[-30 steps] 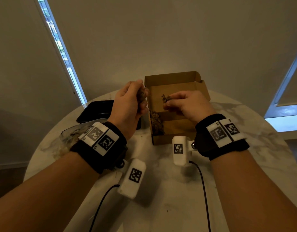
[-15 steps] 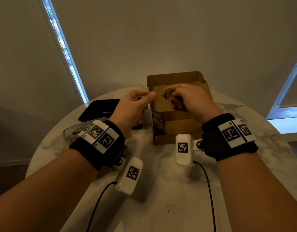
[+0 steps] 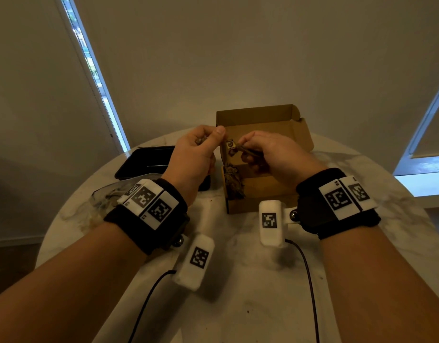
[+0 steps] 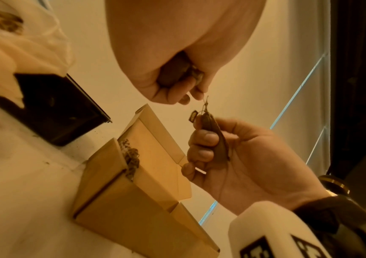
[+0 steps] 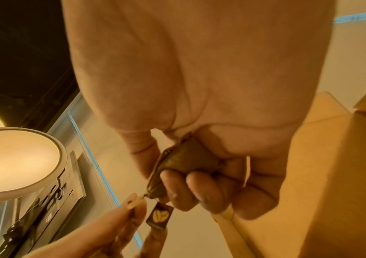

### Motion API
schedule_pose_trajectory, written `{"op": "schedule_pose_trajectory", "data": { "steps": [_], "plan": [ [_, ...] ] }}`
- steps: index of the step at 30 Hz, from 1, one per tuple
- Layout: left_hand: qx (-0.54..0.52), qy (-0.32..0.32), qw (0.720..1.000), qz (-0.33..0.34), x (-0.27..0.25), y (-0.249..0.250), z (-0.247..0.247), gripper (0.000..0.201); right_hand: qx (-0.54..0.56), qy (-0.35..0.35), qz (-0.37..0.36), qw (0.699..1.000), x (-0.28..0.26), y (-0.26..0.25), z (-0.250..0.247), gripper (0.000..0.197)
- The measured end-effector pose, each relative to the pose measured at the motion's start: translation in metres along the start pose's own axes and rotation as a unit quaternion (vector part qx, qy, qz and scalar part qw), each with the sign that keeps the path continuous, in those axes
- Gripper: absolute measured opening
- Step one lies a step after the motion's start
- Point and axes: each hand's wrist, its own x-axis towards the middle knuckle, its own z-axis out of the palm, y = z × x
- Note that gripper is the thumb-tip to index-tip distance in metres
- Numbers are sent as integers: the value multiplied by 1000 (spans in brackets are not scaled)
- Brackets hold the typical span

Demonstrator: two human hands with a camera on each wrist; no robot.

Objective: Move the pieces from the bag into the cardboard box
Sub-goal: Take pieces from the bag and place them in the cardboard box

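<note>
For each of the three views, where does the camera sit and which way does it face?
Head: looks down at both hands, left hand, right hand, before the cardboard box.
Left wrist: under the left hand, looks across at the right hand holding a brown piece.
Right wrist: under the right hand, facing its fingers.
Shared: piece and box.

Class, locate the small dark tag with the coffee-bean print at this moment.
The tag hangs from the brown pouch gripped by the right hand, above the open cardboard box in the head view, just right of the left hand.
</note>
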Motion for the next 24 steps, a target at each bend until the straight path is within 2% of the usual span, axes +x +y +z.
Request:
{"op": "schedule_pose_trajectory", "data": {
  "steps": [4, 7, 11, 13, 16, 20, 24],
  "plan": [
    [-24, 21, 1000, 0, -1, 0, 2, 27, -34, -25, -33, 999, -1, 3, -2, 27],
    [-38, 26, 999, 1, 0, 1, 3, 24, -53, 9, -61, 997, 0, 6, -4, 17],
    [-40, 20, 999, 0, -1, 0, 5, 31, -97, 39, -81, 991, 2, 8, -6, 21],
    [-43, 23, 999, 0, -1, 0, 6, 30, -77, 42, -83, 993, 2, 7, -4, 19],
    [-49, 34, 998, -3, -1, 1, 5, 27, -35, 29, -90, 995, 2, 4, -3, 16],
    [-69, 36, 997, -9, 0, 1, 1, 27, -63, -4, -118, 991, -3, 5, -4, 29],
    [-77, 34, 996, -3, 0, 1, 0, 25, -77, 24, -140, 987, 2, 9, -4, 9]
  ]
}}
